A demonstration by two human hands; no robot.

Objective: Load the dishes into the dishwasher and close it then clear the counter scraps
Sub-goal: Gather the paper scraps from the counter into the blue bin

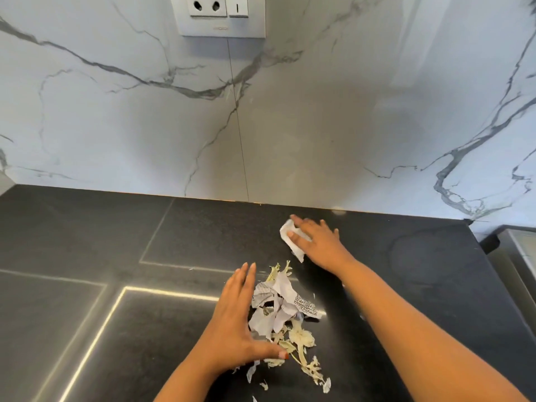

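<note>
A pile of scraps, torn paper bits mixed with pale vegetable trimmings, lies on the black counter near its front. My left hand stands on edge against the pile's left side, fingers straight and thumb stretched under it. My right hand lies flat farther back, near the wall, with straight fingers pressing on a white piece of paper. A few loose trimmings trail toward the front edge.
A white marble backsplash rises behind the counter, with a socket and switch plate high up. The counter ends at the right, where a steel edge shows. Bright light strips reflect on the dark surface at the left.
</note>
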